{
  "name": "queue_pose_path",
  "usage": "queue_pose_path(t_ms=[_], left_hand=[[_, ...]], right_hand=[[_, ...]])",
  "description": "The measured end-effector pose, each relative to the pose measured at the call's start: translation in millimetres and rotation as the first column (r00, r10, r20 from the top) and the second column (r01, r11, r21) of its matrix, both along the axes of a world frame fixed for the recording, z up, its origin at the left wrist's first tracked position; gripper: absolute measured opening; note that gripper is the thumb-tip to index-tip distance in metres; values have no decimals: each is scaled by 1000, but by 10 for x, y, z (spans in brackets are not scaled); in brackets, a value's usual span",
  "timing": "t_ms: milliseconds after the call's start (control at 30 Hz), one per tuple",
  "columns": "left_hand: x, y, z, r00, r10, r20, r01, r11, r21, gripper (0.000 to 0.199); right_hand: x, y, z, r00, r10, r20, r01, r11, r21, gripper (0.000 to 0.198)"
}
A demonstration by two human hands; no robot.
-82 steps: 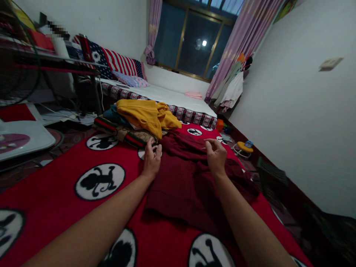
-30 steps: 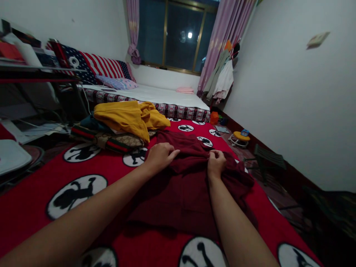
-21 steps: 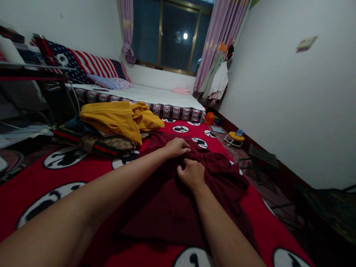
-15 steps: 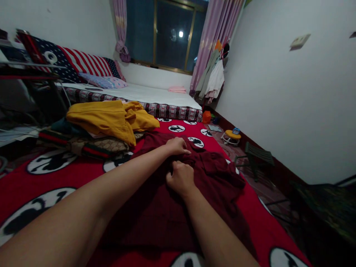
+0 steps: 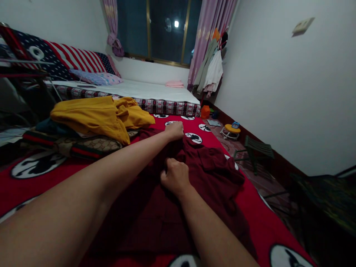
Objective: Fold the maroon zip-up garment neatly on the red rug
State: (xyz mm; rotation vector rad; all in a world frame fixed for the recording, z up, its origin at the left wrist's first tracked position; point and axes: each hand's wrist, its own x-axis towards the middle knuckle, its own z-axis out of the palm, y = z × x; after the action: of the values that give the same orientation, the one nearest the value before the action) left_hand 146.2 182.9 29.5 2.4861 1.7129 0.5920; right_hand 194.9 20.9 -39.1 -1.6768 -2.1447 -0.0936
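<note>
Through the head camera I see the left hand point(image 5: 174, 130) clenched on a fold of the maroon garment point(image 5: 213, 180), with the right hand point(image 5: 175, 177) closed on it nearer me (fingertips hidden, so that grip is my reading). The garment lies beneath both hands on the red blanket point(image 5: 260, 224), spreading rightward. Uneven pulling could bunch it; a leftward sweep might topple the yellow clothing point(image 5: 91, 112) left of the hands.

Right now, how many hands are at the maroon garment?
2: the left hand at the far part of the maroon garment, and the right hand nearer, over its middle. No other hands show.
</note>
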Motion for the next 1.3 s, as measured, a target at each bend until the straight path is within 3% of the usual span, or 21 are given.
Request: queue_pose_path(t_ms=[100,200,267,333,433,500,567,633,700,800,933,1033,1100,1167,1300], left_hand=[[27,14,-116,997,23,76,-23,1000,-1,27],[-47,-6,-233,992,-13,128,20,998,-55,25],[-155,-13,-273,987,-37,157,51,995,-88,33],[-279,-14,-278,981,-78,176,101,987,-125,47],[-433,-29,-256,967,-192,164,230,940,-252,47],[-496,-62,-247,960,-232,155,270,910,-313,39],[-539,-108,-249,961,-224,162,265,914,-308,33],[-577,-150,-257,962,-207,177,250,928,-275,32],[-616,-169,-261,962,-181,204,227,946,-232,31],[-667,-153,-244,959,-126,252,166,975,-145,26],[-680,-164,-180,946,-70,317,83,996,-27,20],[-646,-357,-136,949,-84,305,60,994,87,23],[-625,-607,-144,960,-158,230,121,979,166,25],[-624,-922,-200,956,-271,109,248,951,186,17],[-702,-1515,-419,905,-422,-56,425,902,76,22]], right_hand=[[10,-5,-6,997,0,-81,1,1000,21,13],[48,10,-17,964,-11,-267,32,997,74,8],[114,60,-29,894,-26,-447,101,984,144,12],[222,146,-45,773,-41,-633,231,947,221,14],[443,303,-67,635,-64,-770,392,885,250,17],[599,391,-71,653,-117,-748,349,923,160,18],[737,447,-60,734,-149,-663,180,983,-22,21],[845,470,-31,823,-102,-559,-3,983,-183,33],[918,466,14,886,-42,-462,-72,971,-227,39],[975,428,100,920,-64,-388,-10,983,-185,26],[1027,350,223,879,-76,-470,55,997,-59,22],[1061,291,292,908,-202,-368,170,978,-118,20],[1064,264,312,918,-322,-230,270,935,-232,20],[1046,255,308,895,-418,-154,370,891,-263,28],[970,280,234,858,-454,-240,450,890,-78,33]])
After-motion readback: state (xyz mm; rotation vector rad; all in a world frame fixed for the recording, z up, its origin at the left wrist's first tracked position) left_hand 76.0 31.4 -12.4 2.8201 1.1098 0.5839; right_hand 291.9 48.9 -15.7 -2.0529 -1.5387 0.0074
